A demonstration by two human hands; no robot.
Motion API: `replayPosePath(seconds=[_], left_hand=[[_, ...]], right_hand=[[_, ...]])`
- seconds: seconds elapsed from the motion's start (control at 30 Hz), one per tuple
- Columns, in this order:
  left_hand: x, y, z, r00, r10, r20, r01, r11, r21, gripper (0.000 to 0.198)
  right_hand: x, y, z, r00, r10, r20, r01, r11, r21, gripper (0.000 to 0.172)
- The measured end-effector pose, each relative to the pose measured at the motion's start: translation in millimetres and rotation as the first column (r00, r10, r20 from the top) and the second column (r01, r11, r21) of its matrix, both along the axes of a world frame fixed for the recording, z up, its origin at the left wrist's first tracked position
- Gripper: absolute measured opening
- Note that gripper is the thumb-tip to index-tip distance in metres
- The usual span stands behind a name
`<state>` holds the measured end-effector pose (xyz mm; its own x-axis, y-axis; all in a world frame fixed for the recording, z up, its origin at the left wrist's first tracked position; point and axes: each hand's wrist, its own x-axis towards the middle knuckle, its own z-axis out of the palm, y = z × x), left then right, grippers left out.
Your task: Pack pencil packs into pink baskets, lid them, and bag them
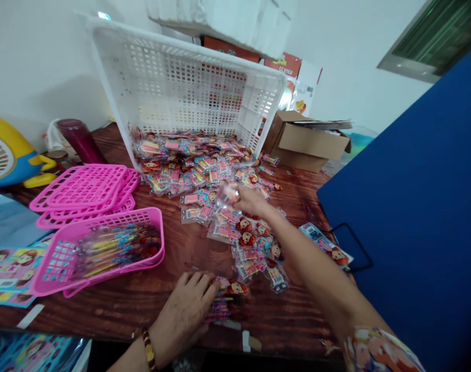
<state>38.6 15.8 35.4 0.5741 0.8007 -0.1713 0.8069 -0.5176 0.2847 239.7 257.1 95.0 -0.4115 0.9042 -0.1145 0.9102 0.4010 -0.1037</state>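
Note:
Near the front edge of the table, my left hand is closed around a small stack of clear-wrapped packets. My right hand reaches into the middle of a loose pile of similar packets, its fingers pinching one clear packet. The pile spills out of a white basket tipped on its side. More packets lie spread below my right wrist. On the left, a pink basket holds a row of packets.
Pink lattice pieces lie stacked behind the pink basket, near a dark red bottle and a yellow-blue fan. A cardboard box stands at the back right, beside a large blue panel. Printed cards lie at the right.

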Motion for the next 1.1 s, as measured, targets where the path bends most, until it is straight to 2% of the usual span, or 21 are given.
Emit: replayPosePath(seconds=[0.07,0.17,0.3,0.4,0.5,0.6,0.73,0.83,0.9,0.97,1.03,1.1], left_hand=[[0.0,0.2,-1.4,1.0,-0.007,0.007,0.007,1.0,-0.009,0.074],[-0.3,0.4,-4.7,0.999,0.007,0.037,-0.007,1.0,-0.003,0.072],[-1.3,0.2,-6.4,0.998,-0.001,0.056,0.001,1.0,0.007,0.073],[-2.1,-0.1,-6.2,0.998,-0.011,0.065,0.009,1.0,0.024,0.074],[-2.5,-0.5,-6.7,0.997,-0.011,0.073,0.008,0.999,0.041,0.074],[-2.7,-0.9,-7.0,0.997,-0.009,0.072,0.005,0.998,0.057,0.075],[-2.6,-0.1,-5.5,0.998,-0.009,0.067,0.003,0.996,0.091,0.075],[-2.3,0.8,-2.2,0.998,-0.03,0.057,0.024,0.993,0.117,0.075],[-2.0,1.2,0.7,0.998,-0.046,0.053,0.038,0.989,0.14,0.075],[-2.3,1.6,2.7,0.997,-0.057,0.055,0.047,0.986,0.16,0.075],[-3.2,1.8,2.9,0.996,-0.064,0.059,0.053,0.982,0.18,0.071],[-4.2,1.4,1.4,0.996,-0.063,0.056,0.05,0.977,0.209,0.065]], right_hand=[[16.1,10.7,8.6,0.978,-0.118,-0.174,0.105,0.991,-0.081,0.054],[26.6,12.7,7.1,0.918,-0.204,-0.34,0.108,0.954,-0.281,0.05],[9.2,-3.8,-19.0,0.953,-0.212,-0.218,0.116,0.916,-0.383,0.035],[-11.0,-15.6,-33.2,0.965,-0.252,-0.069,0.214,0.915,-0.342,0.045],[-24.4,-26.4,-34.5,0.964,-0.263,0.026,0.262,0.942,-0.209,0.058],[-28.4,-37.0,-29.9,0.975,-0.217,0.046,0.221,0.969,-0.112,0.051],[-17.8,-43.3,-14.7,0.982,-0.189,0.033,0.19,0.98,-0.065,0.038],[-7.7,-51.2,2.1,0.975,-0.205,-0.086,0.206,0.979,-0.005,0.043],[-9.6,-65.4,7.9,0.968,-0.146,-0.204,0.145,0.989,-0.024,0.047],[-20.4,-87.6,5.4,0.966,-0.058,-0.252,0.032,0.994,-0.107,0.047],[-35.8,-113.8,-3.4,0.977,0.009,-0.211,-0.051,0.98,-0.193,0.044],[-49.3,-137.2,-13.2,0.988,0.061,-0.14,-0.091,0.971,-0.221,0.04]])
